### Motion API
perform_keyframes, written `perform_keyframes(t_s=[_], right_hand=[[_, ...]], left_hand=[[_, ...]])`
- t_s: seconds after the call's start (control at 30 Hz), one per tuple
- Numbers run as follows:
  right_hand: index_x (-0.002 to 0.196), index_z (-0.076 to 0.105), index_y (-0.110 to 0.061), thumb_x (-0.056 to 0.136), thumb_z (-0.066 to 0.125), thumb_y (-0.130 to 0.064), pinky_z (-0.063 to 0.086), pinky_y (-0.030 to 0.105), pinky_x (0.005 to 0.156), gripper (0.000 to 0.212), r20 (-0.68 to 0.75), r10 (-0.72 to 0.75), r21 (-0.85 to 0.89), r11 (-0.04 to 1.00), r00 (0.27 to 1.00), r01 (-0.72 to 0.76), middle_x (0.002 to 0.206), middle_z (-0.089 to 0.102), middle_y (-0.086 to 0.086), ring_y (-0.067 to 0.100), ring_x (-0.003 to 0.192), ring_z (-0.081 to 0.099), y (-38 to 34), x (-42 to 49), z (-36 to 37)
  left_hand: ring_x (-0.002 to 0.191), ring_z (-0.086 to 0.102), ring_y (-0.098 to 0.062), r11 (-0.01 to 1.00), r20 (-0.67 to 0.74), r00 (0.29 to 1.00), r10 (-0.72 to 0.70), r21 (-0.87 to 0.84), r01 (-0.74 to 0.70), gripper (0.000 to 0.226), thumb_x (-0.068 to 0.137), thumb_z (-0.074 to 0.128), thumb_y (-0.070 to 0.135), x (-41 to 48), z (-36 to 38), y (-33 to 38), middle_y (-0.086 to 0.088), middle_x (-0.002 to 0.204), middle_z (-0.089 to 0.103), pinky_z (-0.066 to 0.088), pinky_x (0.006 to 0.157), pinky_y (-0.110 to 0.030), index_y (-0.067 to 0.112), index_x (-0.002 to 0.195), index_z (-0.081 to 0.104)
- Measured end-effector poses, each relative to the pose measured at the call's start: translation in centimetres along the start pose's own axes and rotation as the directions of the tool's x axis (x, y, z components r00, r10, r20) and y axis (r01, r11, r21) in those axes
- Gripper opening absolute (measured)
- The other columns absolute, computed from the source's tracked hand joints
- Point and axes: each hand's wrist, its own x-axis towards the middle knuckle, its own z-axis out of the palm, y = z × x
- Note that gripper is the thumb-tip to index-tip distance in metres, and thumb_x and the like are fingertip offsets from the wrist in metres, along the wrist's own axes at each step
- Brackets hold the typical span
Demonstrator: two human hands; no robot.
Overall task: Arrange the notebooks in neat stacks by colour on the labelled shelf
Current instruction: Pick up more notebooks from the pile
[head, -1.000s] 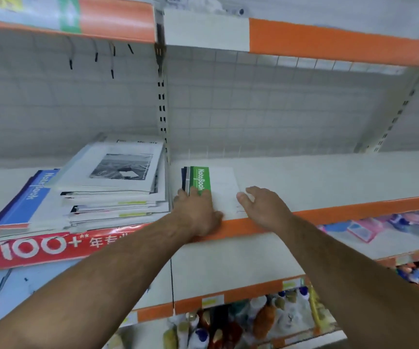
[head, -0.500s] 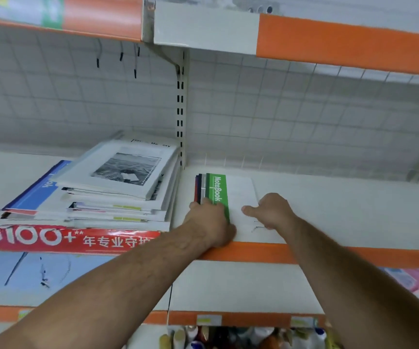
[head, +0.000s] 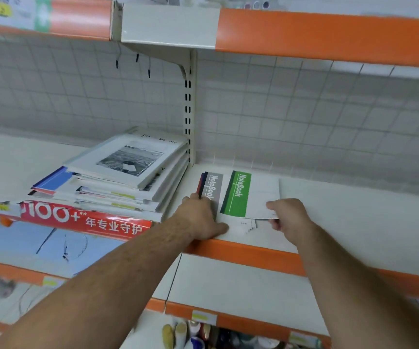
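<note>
Pinching the green notebook [head: 252, 197] at its near right corner, our right hand [head: 287, 215] has the thumb on top of the white cover and the fingers curled beneath. The notebook lies nearly flat, its near edge raised a little off the sheet under it. Its long axis runs from the shelf front toward the back wall. The green spine band is on the left, and the word "NoteBook" starts at the far end and reads toward us.

Our left hand [head: 201, 217] rests palm down on the small stack [head: 204, 183] just beside it, fingers spread over the near left corner and thumb pointing right along the front edge. On top of that stack we see the grey notebook [head: 213, 187], lying the same way with its spine to the left. Dark red and dark blue edges show at its left side. The green notebook overlaps the stack's right part, and our two hands are apart, one on each side of it.

Both sit in the right bay of the shelf [head: 354, 212], close to the orange front strip [head: 243, 255] and next to the slotted upright [head: 189, 109]. The left bay holds a tilted pile of white notebooks [head: 128, 167] with a black-and-white photo on the top cover. A blue notebook [head: 52, 181] pokes out at its left, above a red banner [head: 90, 220]. The lowest shelf holds bottles [head: 193, 333].
</note>
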Motion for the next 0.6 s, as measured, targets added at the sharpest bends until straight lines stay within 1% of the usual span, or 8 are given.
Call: perform_keyframes(t_s=[0.07,0.13,0.2,0.3,0.43,0.6], right_hand=[[0.09,0.063,0.0,0.086,0.066,-0.007,0.036,0.022,0.039,0.009,0.004,-0.043,-0.051,0.998,0.999,0.043,0.082,0.065,0.017,0.021,0.049,0.056,0.1,0.0,0.2],[0.09,0.063,0.0,0.084,0.066,-0.007,0.032,0.021,0.038,0.009,0.022,-0.063,-0.053,0.997,0.998,0.064,0.081,0.068,0.017,0.02,0.046,0.057,0.2,0.1,0.2],[0.088,0.063,-0.002,0.085,0.067,-0.007,0.032,0.021,0.038,0.007,0.046,-0.078,-0.048,0.996,0.996,0.08,0.079,0.069,0.017,0.021,0.047,0.056,0.4,0.1,0.0],[0.086,0.065,-0.004,0.085,0.069,-0.008,0.032,0.022,0.039,0.006,0.091,-0.097,-0.033,0.994,0.991,0.1,0.08,0.07,0.019,0.022,0.049,0.053,0.5,0.2,-0.3],[0.094,0.067,-0.002,0.084,0.072,-0.006,0.032,0.02,0.036,0.012,0.123,-0.103,-0.013,0.994,0.987,0.105,0.08,0.07,0.015,0.016,0.047,0.046,0.7,0.2,-0.5],[0.09,0.067,0.001,0.082,0.074,-0.001,0.03,0.021,0.038,0.011,0.141,-0.101,0.016,0.995,0.985,0.1,0.082,0.071,0.012,0.015,0.045,0.039,0.7,0.0,-0.9]], left_hand=[[0.117,0.046,-0.021,1.0,0.002,1.0,-0.018,-0.022,0.018,0.081,0.075,0.063,0.072,0.0,0.2,-0.1,-0.005,0.129,0.046,0.046,0.096,-0.036,0.026,0.139,0.045],[0.12,0.044,-0.02,0.998,0.008,1.0,-0.023,-0.051,0.024,0.082,0.075,0.064,0.072,0.0,0.3,-0.1,-0.003,0.132,0.044,0.045,0.099,-0.038,0.032,0.143,0.041],[0.126,0.041,-0.022,0.998,0.025,1.0,-0.018,-0.055,0.019,0.085,0.075,0.065,0.073,-0.1,0.3,0.0,-0.003,0.139,0.041,0.043,0.104,-0.041,0.036,0.146,0.037],[0.136,0.033,-0.026,1.0,0.063,0.998,-0.012,-0.013,0.013,0.096,0.073,0.062,0.079,-0.2,0.4,0.4,-0.005,0.149,0.032,0.038,0.109,-0.043,0.041,0.153,0.025],[0.141,0.027,-0.028,0.999,0.091,0.995,-0.035,0.034,0.032,0.102,0.073,0.059,0.082,-0.2,0.5,0.8,-0.006,0.154,0.025,0.035,0.112,-0.046,0.042,0.156,0.015],[0.143,0.024,-0.029,0.998,0.105,0.993,-0.05,0.034,0.046,0.102,0.075,0.06,0.08,-0.3,0.4,1.1,-0.005,0.156,0.022,0.033,0.113,-0.05,0.042,0.157,0.012]])
